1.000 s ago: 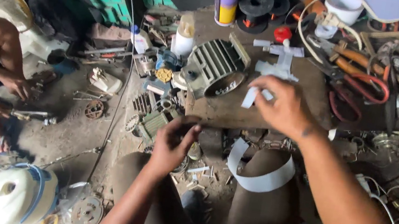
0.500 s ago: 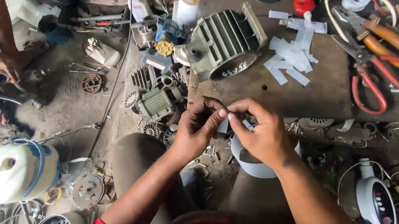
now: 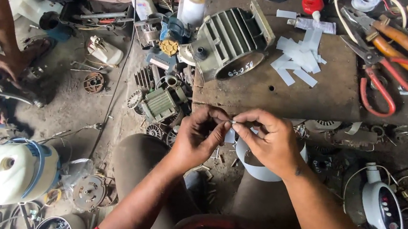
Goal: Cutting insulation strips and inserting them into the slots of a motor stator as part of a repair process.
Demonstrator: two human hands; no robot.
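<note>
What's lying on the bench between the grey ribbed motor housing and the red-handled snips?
In the head view, a loose pile of white strips lies between the motor housing and the snips.

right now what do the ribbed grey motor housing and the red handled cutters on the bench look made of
Ribbed grey motor housing: looks like cast metal, probably aluminium; dull matte grey, moulded fins. Red-handled cutters: dark steel blades with worn sheen; handles seem coated in glossy red plastic or rubber.
</note>
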